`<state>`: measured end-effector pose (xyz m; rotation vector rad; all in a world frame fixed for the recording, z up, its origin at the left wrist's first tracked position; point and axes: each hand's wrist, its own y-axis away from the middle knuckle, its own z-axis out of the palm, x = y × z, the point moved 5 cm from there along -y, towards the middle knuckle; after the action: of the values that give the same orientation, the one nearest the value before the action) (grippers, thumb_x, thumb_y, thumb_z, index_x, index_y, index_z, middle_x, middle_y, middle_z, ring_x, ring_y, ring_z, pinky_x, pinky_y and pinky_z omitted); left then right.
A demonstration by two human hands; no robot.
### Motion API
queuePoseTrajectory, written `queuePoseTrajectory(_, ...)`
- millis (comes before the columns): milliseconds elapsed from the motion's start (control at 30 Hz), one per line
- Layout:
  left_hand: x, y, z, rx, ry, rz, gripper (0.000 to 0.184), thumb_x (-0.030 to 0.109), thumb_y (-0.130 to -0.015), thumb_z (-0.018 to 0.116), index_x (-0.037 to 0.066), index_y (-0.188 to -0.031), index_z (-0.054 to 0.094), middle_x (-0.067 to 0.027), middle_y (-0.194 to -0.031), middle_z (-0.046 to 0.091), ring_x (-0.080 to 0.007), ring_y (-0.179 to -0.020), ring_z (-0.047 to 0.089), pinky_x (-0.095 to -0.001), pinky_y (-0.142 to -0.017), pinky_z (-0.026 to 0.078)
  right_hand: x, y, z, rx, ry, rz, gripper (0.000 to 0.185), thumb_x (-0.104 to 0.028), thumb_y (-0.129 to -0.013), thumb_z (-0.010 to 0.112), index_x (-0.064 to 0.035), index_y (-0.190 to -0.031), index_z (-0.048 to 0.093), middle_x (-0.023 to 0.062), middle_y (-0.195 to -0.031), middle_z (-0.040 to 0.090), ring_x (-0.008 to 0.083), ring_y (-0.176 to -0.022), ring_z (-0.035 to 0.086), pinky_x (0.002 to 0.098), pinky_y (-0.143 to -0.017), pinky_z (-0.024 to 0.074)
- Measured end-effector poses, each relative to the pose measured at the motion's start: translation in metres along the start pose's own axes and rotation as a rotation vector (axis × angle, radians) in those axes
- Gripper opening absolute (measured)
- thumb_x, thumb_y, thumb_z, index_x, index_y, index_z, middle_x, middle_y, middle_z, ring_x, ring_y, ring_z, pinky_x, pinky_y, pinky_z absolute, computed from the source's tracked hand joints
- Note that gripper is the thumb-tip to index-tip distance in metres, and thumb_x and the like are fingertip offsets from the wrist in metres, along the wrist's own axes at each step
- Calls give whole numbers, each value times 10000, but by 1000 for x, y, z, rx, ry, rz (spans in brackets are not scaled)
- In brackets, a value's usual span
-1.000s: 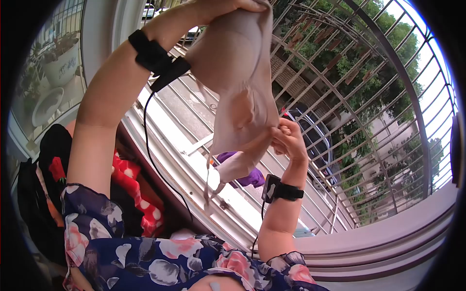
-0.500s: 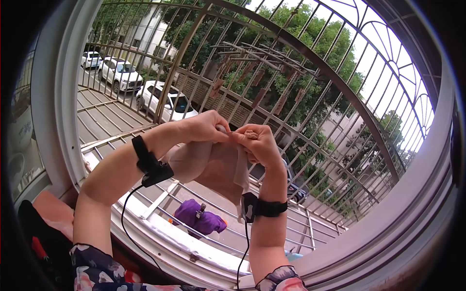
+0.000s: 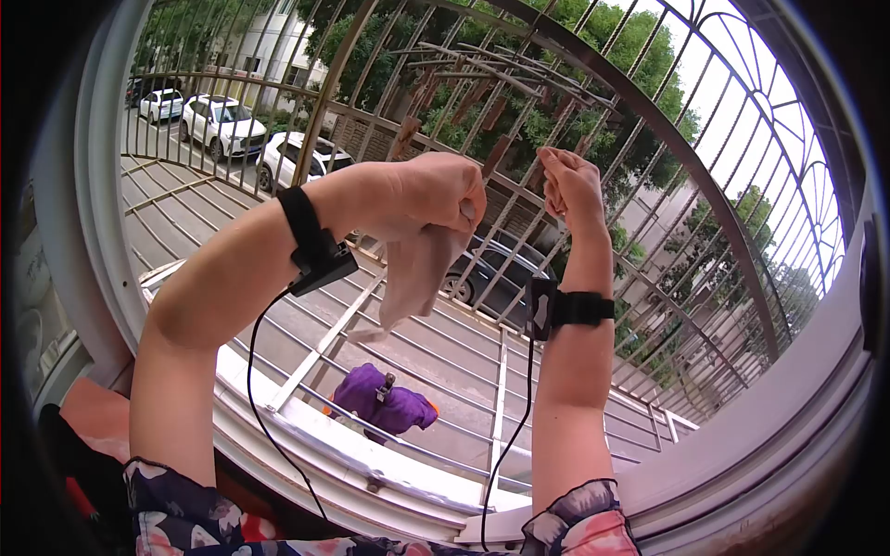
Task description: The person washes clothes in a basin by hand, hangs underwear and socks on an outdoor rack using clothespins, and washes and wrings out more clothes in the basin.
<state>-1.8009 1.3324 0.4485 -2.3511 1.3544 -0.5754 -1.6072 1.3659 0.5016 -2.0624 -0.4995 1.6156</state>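
Observation:
My left hand [image 3: 440, 195] is closed on a thin, sheer beige cloth [image 3: 413, 269], which hangs down in loose folds below the fingers. A small pale bit shows at the fingertips; I cannot tell whether it is part of the cloth. Apart from it, to the right and slightly higher, my right hand [image 3: 572, 188] is raised with fingers pinched together in front of the bars. What lies between those fingers, if anything, is hidden. Each wrist wears a black strap with a small box and cable.
A metal window cage [image 3: 593, 65] surrounds the space, with a rod floor. A purple cloth [image 3: 385, 398] with a clip lies low on the rods. Brown strips [image 3: 405, 137] hang below a rack of thin bars [image 3: 482, 65]. The white window frame [image 3: 102, 213] borders the left.
My hands were together on the cloth and have parted. The right hand has moved up and right, letting go of it. The left keeps the cloth, which now hangs narrower.

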Motion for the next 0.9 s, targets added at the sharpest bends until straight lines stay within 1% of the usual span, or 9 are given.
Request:
queuePoseTrajectory(167,-9,-1,-17,16,-88,19,202,139,-681,683,164,-870,748,-81,-816,689,-262,-772,657,-337,-714,514,5,9,7,-45,-110,-52,229,-176,-881,691,30,-938,609,1,-532,485,77,-352,408,245,-318,253)
queuePoseTrajectory(300,-3,3,-37,117,-40,139,194,107,-691,670,123,-871,738,-82,-799,684,-253,-760,652,-321,-724,509,14,13,18,-77,-325,-50,264,-223,-869,710,15,-929,612,12,-569,525,60,-376,420,218,-329,285)
queuePoseTrajectory(333,0,2,-39,108,-18,169,175,108,-709,707,44,-873,704,-134,-764,659,-287,-736,644,-334,-739,498,13,16,25,-121,-378,-64,259,-221,-869,709,12,-926,613,22,-591,543,56,-381,420,215,-333,293)
queuePoseTrajectory(367,2,2,-41,107,-18,171,175,108,-709,707,44,-873,704,-134,-764,659,-287,-736,644,-334,-739,498,14,17,30,-165,-431,-77,253,-219,-869,709,10,-922,613,31,-613,562,52,-386,421,211,-336,300)
queuePoseTrajectory(533,12,0,-47,267,-193,259,105,124,-714,663,59,-795,678,-128,-697,618,-313,-694,607,-383,-678,471,24,12,40,-255,-441,-105,196,-186,-894,676,2,-890,620,59,-632,582,42,-379,390,196,-335,244)
queuePoseTrajectory(700,20,4,-42,324,-269,206,106,140,-702,652,41,-731,626,-120,-618,552,-324,-638,573,-411,-627,445,28,21,40,-211,-457,-47,173,-163,-889,679,0,-876,622,55,-600,564,37,-376,377,194,-333,222)
queuePoseTrajectory(800,12,-2,-36,270,-236,54,97,171,-650,649,81,-686,654,-126,-737,626,-342,-786,608,-413,-694,478,26,26,40,-220,-459,-53,167,-160,-889,678,-6,-865,620,51,-592,558,37,-371,374,202,-325,221)
queuePoseTrajectory(867,12,-3,-35,353,-174,120,128,164,-690,657,40,-710,633,-124,-598,543,-314,-610,575,-392,-592,446,27,28,41,-197,-452,-38,168,-164,-887,681,-10,-858,619,49,-589,555,40,-367,375,203,-322,226)
queuePoseTrajectory(900,11,-5,-33,351,-174,120,128,164,-690,657,40,-710,633,-124,-598,543,-314,-610,575,-392,-592,446,27,29,42,-174,-446,-22,169,-167,-885,684,-15,-852,617,48,-586,552,42,-363,375,204,-320,231)
